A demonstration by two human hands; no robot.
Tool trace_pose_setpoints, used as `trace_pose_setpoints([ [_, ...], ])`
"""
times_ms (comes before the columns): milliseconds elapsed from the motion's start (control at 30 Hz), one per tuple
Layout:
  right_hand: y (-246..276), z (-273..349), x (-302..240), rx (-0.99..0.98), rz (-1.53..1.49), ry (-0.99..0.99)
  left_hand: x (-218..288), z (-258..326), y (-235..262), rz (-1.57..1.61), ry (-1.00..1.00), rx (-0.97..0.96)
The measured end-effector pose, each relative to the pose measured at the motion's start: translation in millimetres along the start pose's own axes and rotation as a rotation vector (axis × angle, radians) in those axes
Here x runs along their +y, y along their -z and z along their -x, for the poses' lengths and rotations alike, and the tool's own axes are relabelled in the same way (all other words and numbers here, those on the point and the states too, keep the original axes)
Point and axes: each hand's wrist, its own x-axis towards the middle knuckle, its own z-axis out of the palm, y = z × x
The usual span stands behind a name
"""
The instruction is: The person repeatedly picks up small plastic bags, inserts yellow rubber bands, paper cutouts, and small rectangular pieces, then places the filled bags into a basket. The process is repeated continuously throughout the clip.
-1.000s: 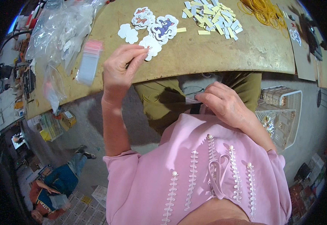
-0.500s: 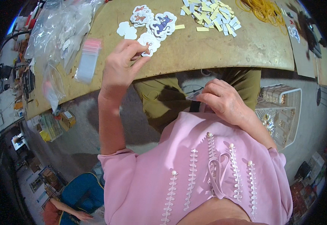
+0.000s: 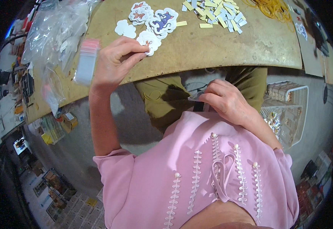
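Observation:
My left hand reaches onto the tan table and pinches a white die-cut sticker at its near edge. More cartoon stickers lie in a small overlapping pile just beyond it. My right hand is down at my lap, below the table edge, with its fingers closed on a small clear plastic sleeve. Only part of that sleeve shows.
A stack of clear sleeves with pink tops and a heap of plastic bags lie left on the table. Yellow and white paper strips and yellow rubber bands sit at the far side. A white basket stands at my right.
My left hand has slid along the table edge to the white sticker and pinched it. My right hand stays at my lap, its fingers working the clear sleeve.

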Motion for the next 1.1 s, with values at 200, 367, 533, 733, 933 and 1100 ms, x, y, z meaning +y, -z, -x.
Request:
trace_pose_setpoints([
  [200,-1.4,1.2,1.2,-0.012,0.008,-0.013,0.2,-0.8,-0.6,-0.019,0.017,0.0],
  [367,-4.1,4.4,2.4,-0.002,-0.001,-0.018,-0.7,1.0,-9.2,-0.148,-0.063,0.106],
  [533,-4.3,4.9,1.8,0.041,0.002,-0.042,3.0,9.1,-31.5,-0.541,-0.277,0.505],
  [733,7.9,-4.5,-1.3,0.12,0.059,0.009,13.3,25.6,-47.9,-0.304,0.086,0.777],
  [933,18.0,-15.0,-9.8,0.186,0.035,0.048,100.3,48.7,-94.1,0.197,0.034,0.44],
  [1100,19.4,-13.9,-15.5,0.202,-0.018,0.055,96.2,45.2,-110.5,-0.04,-0.172,0.374],
])
